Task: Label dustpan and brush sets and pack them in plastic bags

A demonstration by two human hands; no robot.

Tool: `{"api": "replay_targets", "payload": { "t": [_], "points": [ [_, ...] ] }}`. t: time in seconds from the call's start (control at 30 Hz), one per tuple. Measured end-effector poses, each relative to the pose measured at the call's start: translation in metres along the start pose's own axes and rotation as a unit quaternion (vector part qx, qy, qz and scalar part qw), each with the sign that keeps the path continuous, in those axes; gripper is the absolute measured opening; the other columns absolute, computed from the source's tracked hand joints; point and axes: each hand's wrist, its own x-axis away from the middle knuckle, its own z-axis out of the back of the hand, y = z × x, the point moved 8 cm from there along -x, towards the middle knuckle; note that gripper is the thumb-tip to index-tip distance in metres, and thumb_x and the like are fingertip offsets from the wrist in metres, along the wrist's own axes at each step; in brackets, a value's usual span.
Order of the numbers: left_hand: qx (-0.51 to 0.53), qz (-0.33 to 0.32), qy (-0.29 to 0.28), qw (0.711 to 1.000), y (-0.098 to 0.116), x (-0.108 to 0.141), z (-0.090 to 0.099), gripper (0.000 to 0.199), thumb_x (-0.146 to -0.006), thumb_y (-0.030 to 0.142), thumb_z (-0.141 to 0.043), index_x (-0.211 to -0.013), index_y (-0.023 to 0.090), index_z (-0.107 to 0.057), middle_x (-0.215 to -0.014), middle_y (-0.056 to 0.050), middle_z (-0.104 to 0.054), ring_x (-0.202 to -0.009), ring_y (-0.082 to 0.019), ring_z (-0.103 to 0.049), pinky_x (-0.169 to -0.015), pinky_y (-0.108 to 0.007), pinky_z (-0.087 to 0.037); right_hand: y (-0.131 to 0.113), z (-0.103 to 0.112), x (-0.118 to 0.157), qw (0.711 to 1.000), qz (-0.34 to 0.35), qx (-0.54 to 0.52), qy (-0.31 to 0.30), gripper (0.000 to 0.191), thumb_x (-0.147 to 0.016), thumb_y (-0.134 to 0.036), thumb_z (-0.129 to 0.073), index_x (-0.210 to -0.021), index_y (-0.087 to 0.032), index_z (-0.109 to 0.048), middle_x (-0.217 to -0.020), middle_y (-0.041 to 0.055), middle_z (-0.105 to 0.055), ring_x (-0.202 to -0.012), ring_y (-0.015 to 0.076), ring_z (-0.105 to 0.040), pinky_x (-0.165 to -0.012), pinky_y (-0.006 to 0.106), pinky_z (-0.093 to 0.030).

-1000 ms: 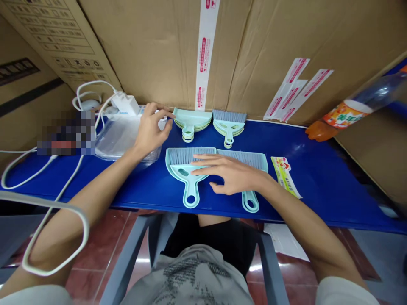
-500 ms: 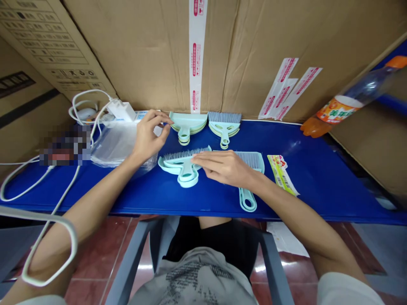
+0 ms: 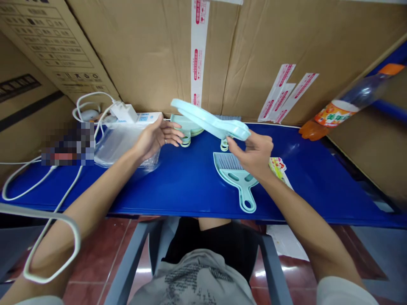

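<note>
1. Right hand: my thumb and fingers are clamped on the handle of a light green dustpan, raised above the table.
2. My left hand is open, holding nothing, near the stacked dustpans.
3. Another dustpan lies with its brush.

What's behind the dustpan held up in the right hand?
Behind the raised dustpan: cardboard, part of the dustpan stack, plus bristles and handle ends of the back brushes. The middle of those brushes is covered.
</note>
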Motion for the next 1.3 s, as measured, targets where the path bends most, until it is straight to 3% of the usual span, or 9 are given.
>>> {"api": "replay_targets", "payload": {
  "t": [0.17, 0.3, 0.4, 0.5, 0.6, 0.7, 0.8, 1.0, 1.3],
  "points": [
    [0.081, 0.128, -0.085, 0.985, -0.018, 0.005, -0.008, 0.089, -0.105, 0.081, -0.030, -0.126, 0.008, -0.075, -0.095, -0.023, -0.084, -0.085, -0.037, -0.084, -0.071, -0.046, -0.070, -0.018, -0.013, -0.002, 0.988, 0.044, -0.108, -0.103, 0.031, -0.095, -0.016, -0.079, -0.124, -0.028, -0.083, -0.124, 0.0044, -0.085, -0.119, 0.0280, -0.081, -0.108, 0.045, -0.065],
    [0.112, 0.150, -0.092, 0.978, -0.017, 0.012, -0.011, 0.083, -0.103, 0.076, -0.045, -0.141, 0.005, -0.069, -0.109, -0.025, -0.083, -0.110, -0.043, -0.082, -0.083, -0.046, -0.072, -0.030, -0.025, -0.001, 0.969, 0.093, -0.154, -0.170, 0.020, -0.099, -0.018, -0.077, -0.117, -0.025, -0.082, -0.115, 0.0071, -0.085, -0.127, 0.0287, -0.078, -0.111, 0.048, -0.064],
    [0.078, 0.145, -0.081, 0.983, -0.016, 0.015, -0.016, 0.055, -0.097, 0.047, -0.074, -0.136, 0.007, -0.073, -0.115, -0.023, -0.083, -0.106, -0.036, -0.084, -0.085, -0.035, -0.072, -0.025, -0.029, -0.002, 0.965, 0.100, -0.150, -0.192, 0.011, -0.100, -0.029, -0.079, -0.109, -0.026, -0.083, -0.114, 0.0086, -0.082, -0.132, 0.0305, -0.074, -0.113, 0.052, -0.062],
    [0.047, 0.121, -0.053, 0.990, -0.017, 0.014, -0.019, 0.045, -0.080, 0.015, -0.087, -0.124, 0.013, -0.077, -0.109, -0.016, -0.085, -0.085, -0.026, -0.086, -0.076, -0.027, -0.072, -0.001, -0.026, -0.006, 0.979, 0.035, -0.114, -0.166, 0.018, -0.096, -0.045, -0.083, -0.105, -0.030, -0.084, -0.125, 0.0095, -0.077, -0.138, 0.0317, -0.069, -0.117, 0.056, -0.057],
    [0.051, 0.066, -0.010, 0.996, -0.014, 0.010, -0.015, 0.044, -0.079, 0.015, -0.090, -0.121, 0.016, -0.074, -0.105, -0.012, -0.086, -0.081, -0.024, -0.085, -0.073, -0.027, -0.072, 0.039, -0.016, -0.007, 0.979, -0.126, -0.126, -0.101, 0.034, -0.095, -0.059, -0.080, -0.116, -0.032, -0.082, -0.135, 0.0087, -0.074, -0.130, 0.0297, -0.072, -0.113, 0.052, -0.061],
    [0.041, -0.002, 0.026, 0.999, -0.009, 0.008, -0.009, 0.049, -0.080, 0.020, -0.092, -0.123, 0.020, -0.068, -0.102, -0.008, -0.085, -0.083, -0.024, -0.085, -0.073, -0.030, -0.073, 0.073, -0.019, 0.005, 0.917, -0.312, -0.227, -0.104, 0.052, -0.097, -0.070, -0.070, -0.131, -0.031, -0.074, -0.122, 0.0076, -0.079, -0.108, 0.0271, -0.081, -0.095, 0.046, -0.070],
    [0.012, -0.049, 0.043, 0.998, -0.006, 0.008, -0.009, 0.055, -0.079, 0.026, -0.095, -0.123, 0.023, -0.062, -0.100, -0.006, -0.084, -0.088, -0.027, -0.085, -0.076, -0.037, -0.074, 0.075, -0.035, 0.019, 0.837, -0.411, -0.318, -0.173, 0.061, -0.095, -0.073, -0.071, -0.136, -0.027, -0.070, -0.108, 0.0074, -0.083, -0.092, 0.0277, -0.085, -0.084, 0.046, -0.074],
    [-0.008, -0.083, 0.043, 0.996, -0.007, 0.009, -0.020, 0.058, -0.078, 0.033, -0.095, -0.121, 0.023, -0.056, -0.105, -0.008, -0.082, -0.111, -0.034, -0.081, -0.090, -0.047, -0.072, 0.070, -0.037, 0.019, 0.844, -0.420, -0.306, -0.132, 0.051, -0.080, -0.050, -0.098, -0.116, -0.020, -0.078, -0.093, 0.0073, -0.085, -0.080, 0.0232, -0.085, -0.079, 0.035, -0.074],
    [-0.078, -0.100, 0.070, 0.989, 0.001, 0.016, -0.018, 0.052, -0.082, 0.034, -0.095, -0.117, 0.026, -0.058, -0.113, -0.007, -0.081, -0.120, -0.033, -0.078, -0.096, -0.046, -0.069, 0.074, -0.038, 0.020, 0.841, -0.420, -0.307, -0.151, 0.068, -0.070, -0.058, -0.102, -0.120, -0.018, -0.078, -0.096, 0.0087, -0.085, -0.094, 0.0284, -0.086, -0.087, 0.039, -0.074]
  ]
}}
